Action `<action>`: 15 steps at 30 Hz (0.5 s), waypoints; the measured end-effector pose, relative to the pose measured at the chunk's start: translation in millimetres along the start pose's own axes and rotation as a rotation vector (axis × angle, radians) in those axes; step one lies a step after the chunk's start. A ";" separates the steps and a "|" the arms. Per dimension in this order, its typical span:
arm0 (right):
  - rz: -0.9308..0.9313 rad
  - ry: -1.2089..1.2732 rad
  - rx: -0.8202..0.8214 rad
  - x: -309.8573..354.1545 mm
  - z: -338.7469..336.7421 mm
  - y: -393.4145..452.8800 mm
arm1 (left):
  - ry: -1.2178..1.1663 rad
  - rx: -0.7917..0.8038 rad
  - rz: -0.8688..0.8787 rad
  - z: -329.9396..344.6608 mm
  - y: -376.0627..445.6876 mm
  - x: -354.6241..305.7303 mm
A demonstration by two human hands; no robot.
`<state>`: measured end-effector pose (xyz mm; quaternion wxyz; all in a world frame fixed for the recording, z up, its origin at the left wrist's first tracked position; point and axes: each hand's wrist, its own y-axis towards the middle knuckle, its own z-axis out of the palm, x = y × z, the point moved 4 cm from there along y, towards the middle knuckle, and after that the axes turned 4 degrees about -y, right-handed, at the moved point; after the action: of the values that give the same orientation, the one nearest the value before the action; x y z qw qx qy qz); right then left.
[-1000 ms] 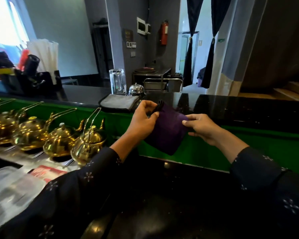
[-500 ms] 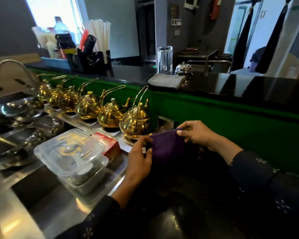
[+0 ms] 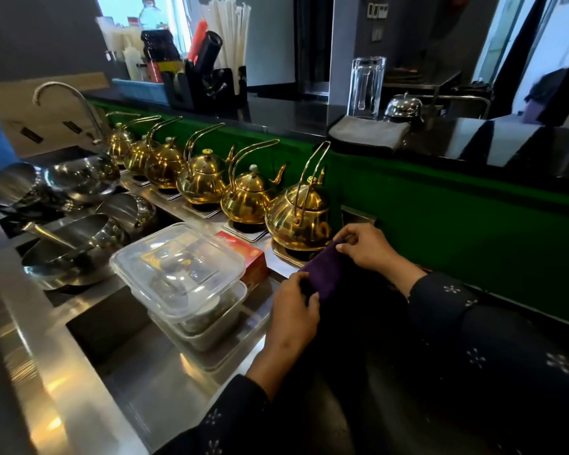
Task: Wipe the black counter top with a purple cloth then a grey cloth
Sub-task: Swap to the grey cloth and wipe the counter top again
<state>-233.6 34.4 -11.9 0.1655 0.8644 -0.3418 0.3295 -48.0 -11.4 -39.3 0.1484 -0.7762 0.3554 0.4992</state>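
Beside the nearest brass teapot (image 3: pixel 298 221), the left hand (image 3: pixel 294 311) pinched the near end of the purple cloth (image 3: pixel 324 274) while the right hand (image 3: pixel 368 246) pinched its far end, holding it low over the black counter top (image 3: pixel 391 405); grey cloth (image 3: pixel 368 131) lay folded on the upper ledge

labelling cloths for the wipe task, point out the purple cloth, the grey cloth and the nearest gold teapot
purple cloth (image 3: pixel 324 274): head view, middle of the stretch between the two hands
grey cloth (image 3: pixel 368 132): head view, top of the folded stack on the upper counter
nearest gold teapot (image 3: pixel 298 220): head view, its round body
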 end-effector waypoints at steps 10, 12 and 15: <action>-0.035 -0.187 -0.115 -3.1 17.6 -4.6 | 0.674 0.112 0.009 -7.5 9.9 -4.4; -0.117 -0.227 -0.130 -0.2 17.9 -9.9 | 0.668 0.100 0.078 -3.3 13.9 -10.5; -0.196 -0.325 -0.017 2.8 22.4 -18.5 | 0.670 0.149 0.140 5.7 20.4 -15.2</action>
<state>-208.9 34.8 -27.4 0.1467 0.9339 -0.2810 0.1651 -69.9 -16.2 -26.0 0.0452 -0.8576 0.4725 0.1982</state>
